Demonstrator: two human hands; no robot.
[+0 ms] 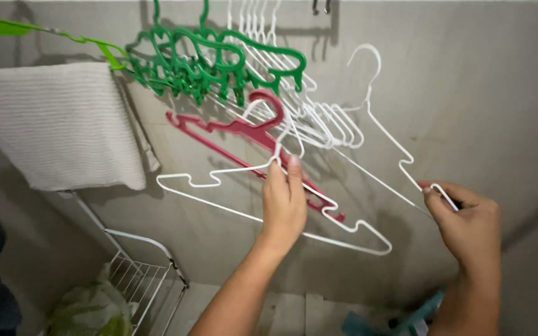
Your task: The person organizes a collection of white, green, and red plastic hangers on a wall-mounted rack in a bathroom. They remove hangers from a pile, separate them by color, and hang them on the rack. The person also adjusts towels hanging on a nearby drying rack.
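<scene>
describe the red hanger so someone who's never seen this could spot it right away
Start at the bunch of green hangers hanging at the top of the grey wall, right of the white towel. Just below them, the red hanger slants down toward the left hand. It is the only red one; its neighbours are green plastic or thin white wire.

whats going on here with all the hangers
A person stands at a wall rail crowded with green hangers and white ones. The left hand grips a white wire hanger together with a red hanger. The right hand pinches the end of another white hanger. A white towel hangs at left.
</scene>
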